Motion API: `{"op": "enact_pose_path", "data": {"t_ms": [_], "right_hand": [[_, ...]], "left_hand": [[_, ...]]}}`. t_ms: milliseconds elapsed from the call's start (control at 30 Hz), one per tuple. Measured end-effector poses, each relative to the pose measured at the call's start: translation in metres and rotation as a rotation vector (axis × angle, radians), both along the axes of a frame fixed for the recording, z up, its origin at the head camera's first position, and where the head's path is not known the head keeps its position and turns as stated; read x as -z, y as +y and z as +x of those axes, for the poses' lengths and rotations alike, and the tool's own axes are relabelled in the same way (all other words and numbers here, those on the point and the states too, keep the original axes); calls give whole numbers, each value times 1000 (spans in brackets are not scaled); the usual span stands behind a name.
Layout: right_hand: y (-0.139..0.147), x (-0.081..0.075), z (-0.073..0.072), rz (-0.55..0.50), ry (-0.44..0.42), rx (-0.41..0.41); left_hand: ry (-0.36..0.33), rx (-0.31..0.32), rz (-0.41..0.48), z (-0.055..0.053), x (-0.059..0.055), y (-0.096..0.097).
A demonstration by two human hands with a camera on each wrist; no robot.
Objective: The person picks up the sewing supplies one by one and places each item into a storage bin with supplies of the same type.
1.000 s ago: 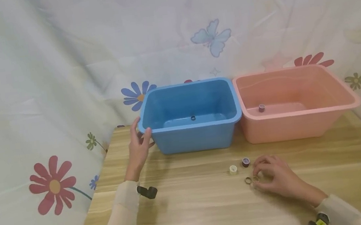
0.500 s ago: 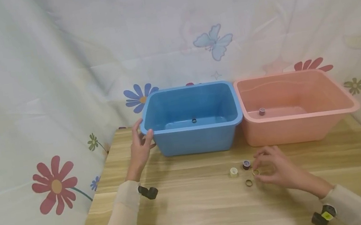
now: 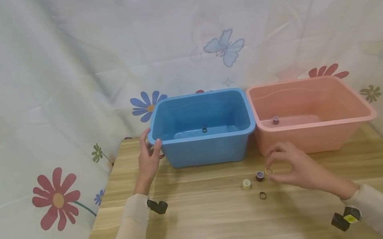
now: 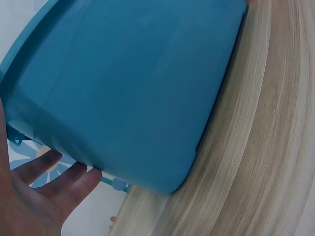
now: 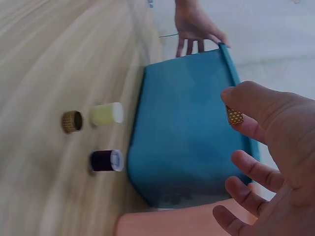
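Note:
My left hand (image 3: 148,163) grips the near left corner of the blue plastic tub (image 3: 206,150), thumb on the rim and fingers around the side. My right hand (image 3: 297,168) pinches a gold-coloured ring with a dimpled surface (image 5: 235,116) between thumb and index finger, raised above the table. The other fingers of that hand are loosely bent. Close by on the table stand a pale yellow thread spool (image 3: 246,184) and a dark purple thread spool (image 3: 260,176). Another ring (image 3: 263,195) lies just in front of them.
A pink plastic tub (image 3: 315,135) stands against the blue tub's right side, with a purple spool (image 3: 276,120) inside. Within the blue tub lies a small dark ring (image 3: 204,130). A patterned curtain (image 3: 166,38) hangs behind the wooden table (image 3: 208,222).
My right hand has lifted the gold-coloured ring off the table and moved it away from me, toward the tubs. The left hand stays at the blue tub's corner.

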State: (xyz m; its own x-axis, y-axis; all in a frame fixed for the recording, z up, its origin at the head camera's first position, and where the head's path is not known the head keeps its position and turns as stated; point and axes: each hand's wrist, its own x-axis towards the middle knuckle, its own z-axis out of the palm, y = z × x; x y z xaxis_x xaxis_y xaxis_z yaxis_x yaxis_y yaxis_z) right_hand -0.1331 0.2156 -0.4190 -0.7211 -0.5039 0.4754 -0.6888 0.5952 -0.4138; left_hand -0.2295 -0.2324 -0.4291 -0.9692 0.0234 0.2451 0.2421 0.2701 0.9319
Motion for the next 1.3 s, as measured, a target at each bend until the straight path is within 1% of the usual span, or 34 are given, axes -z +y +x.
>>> {"op": "enact_pose_path", "data": {"t_ms": [100,233,400,533,633,733,833,900,1000,1067,1133,1233,1267,1300], "right_hand": [[0,-10,-4,9,14,-15],[1,-20,-10,15,44,-41],[1,-32,-17,4,52,-69],[1,-41,-25,8,60,-100],[0,-50,-35,15,37,-124],[1,-60,-42,25,-26,-105],[1,-71,-50,21,-61,-91],[0,-78,-57,5,-59,-97],[-3,-86,-67,-17,-31,-114],[-6,-92,-74,-18,-25,-119],[-8,-97,-80,-1,-25,-118],[-10,-104,-89,38,-47,-129],[-10,-106,-92,52,-54,-136],[-7,-108,-93,34,-108,-139]], "left_hand": [[0,-2,-2,1,-1,-1],[4,1,5,1,0,-1],[9,4,-1,1,1,-1],[14,5,4,2,2,-1],[16,-1,8,2,2,-1],[17,-6,8,1,2,-1],[15,-7,4,1,2,-1],[13,-11,1,0,3,0],[7,-14,1,0,2,0],[3,-20,7,-4,8,-1],[3,-24,10,-10,15,-4],[9,-41,14,-19,29,-8],[13,-47,14,-20,32,-8],[17,-52,11,-21,34,-8]]}}
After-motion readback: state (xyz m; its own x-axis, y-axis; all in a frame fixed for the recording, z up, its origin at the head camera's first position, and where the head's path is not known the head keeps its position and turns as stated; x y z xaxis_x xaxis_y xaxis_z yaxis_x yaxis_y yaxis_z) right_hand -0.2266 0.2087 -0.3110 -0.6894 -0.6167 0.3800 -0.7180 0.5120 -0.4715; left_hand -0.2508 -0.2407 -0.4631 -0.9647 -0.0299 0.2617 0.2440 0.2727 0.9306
